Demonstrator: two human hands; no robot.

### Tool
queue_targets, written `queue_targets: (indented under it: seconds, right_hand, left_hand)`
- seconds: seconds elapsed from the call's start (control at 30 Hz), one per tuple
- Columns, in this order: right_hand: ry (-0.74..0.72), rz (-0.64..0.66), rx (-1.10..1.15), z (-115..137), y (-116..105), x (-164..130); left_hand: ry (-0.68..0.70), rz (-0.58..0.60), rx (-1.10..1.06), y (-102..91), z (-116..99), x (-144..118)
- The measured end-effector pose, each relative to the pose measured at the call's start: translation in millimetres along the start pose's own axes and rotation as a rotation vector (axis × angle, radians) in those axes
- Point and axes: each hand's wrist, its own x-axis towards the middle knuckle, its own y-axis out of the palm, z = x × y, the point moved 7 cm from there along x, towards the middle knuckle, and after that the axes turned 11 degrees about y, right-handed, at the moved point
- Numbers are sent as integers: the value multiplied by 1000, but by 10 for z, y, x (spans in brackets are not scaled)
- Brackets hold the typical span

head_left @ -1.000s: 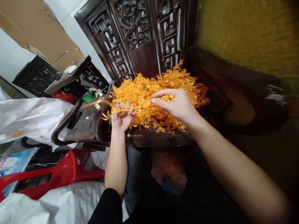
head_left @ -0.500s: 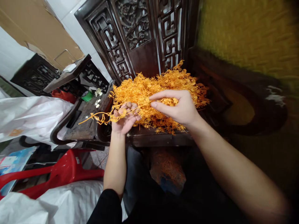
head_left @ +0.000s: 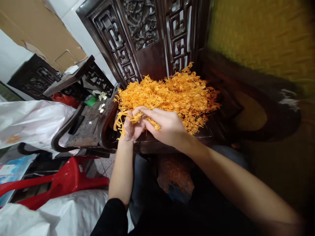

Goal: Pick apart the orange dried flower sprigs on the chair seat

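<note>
Dark carved wood fills the view ahead of us: a chair [head_left: 172, 144] with a fretwork back, its seat heaped with an orange pile [head_left: 172, 95] of fine branching sprigs. Our hands meet at the near left edge of that pile, over the front rim of the seat. Our left hand [head_left: 130, 126] is curled shut around a small bunch [head_left: 120, 119] of the same orange sprigs, whose loose ends hang out to the left of the fist, over the chair's arm. Our right hand [head_left: 167, 126] lies just beside it, touching it, with thumb and forefinger pinched on the bunch where it leaves the left fist; its other fingers are folded under, against the pile. The bunch sits between both hands and brushes the pile behind it.

Left of the chair stands a low dark side table [head_left: 83, 127] with a few small white flowers [head_left: 102, 101] and something green on it. White sacks [head_left: 31, 121] lie farther left and at the lower left corner, with a red plastic chair [head_left: 61, 183] between them. Cardboard [head_left: 36, 29] leans against the white wall above. To the right we see a blurred yellow surface [head_left: 261, 36]. Below the seat, on the floor between our knees, more orange bits lie in shadow
</note>
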Motion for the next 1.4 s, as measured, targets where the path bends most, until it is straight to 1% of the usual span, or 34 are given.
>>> queue_targets:
  seconds: [0.07,0.13,0.17,0.23,0.3,0.33,0.4,0.47,0.53,0.6,0.67,0.7,0.73,0.8,0.87,0.9,1.0,1.1,1.2,1.3,1.4]
  right_hand:
    - [132,3,-13,-127,69,30]
    - [257,52,14,-239,75,69]
    - [326,101,54,-291,71,86]
    - [480,253,175,-381,89,93]
    - [633,415,282,-447,133,56]
    - [701,477,327,-473,158,29]
    - [809,547,412,-511,205,-20]
    - [865,579,493,-521,255,-53]
    - [881,604,544,-506,299,-72]
    - [890,630,552,-489,324,-89]
    - [894,648,509,-491,320,-97]
    - [887,623,471,-505,294,-83]
    - [863,569,430,-521,252,-51]
    - [773,405,375,-535,134,45]
    - [664,263,381,-513,38,123]
    - [628,232,393,-499,21,141]
    - [608,218,388,-491,34,143]
    - [610,236,357,-485,50,128]
    - [622,238,393,-477,47,118]
    - [641,193,460,-468,41,109]
    - [650,107,491,-467,33,100]
  left_hand:
    - [-32,14,80,-19,49,-9]
    - [-17,-11,200,-106,60,2]
    - [11,-42,260,-170,42,14]
    - [82,-118,346,-298,-25,34]
    - [147,-156,334,-366,-109,42]
    - [173,-147,293,-366,-148,42]
    - [218,-81,198,-307,-214,32]
    - [236,-7,166,-230,-243,13]
    - [227,20,212,-192,-226,-4]
    - [220,-8,281,-204,-193,-12]
    - [236,-66,341,-240,-178,-14]
    - [253,-94,358,-256,-181,-14]
    - [270,-119,363,-269,-187,-13]
    - [295,-147,341,-282,-197,-4]
    - [293,-139,316,-273,-193,12]
    - [284,-121,316,-259,-186,21]
    - [241,-86,315,-229,-148,33]
    - [180,-105,219,-219,-96,23]
    - [125,-101,168,-180,-69,12]
    - [147,-134,160,-152,-112,10]
    - [156,-169,147,-129,-130,20]
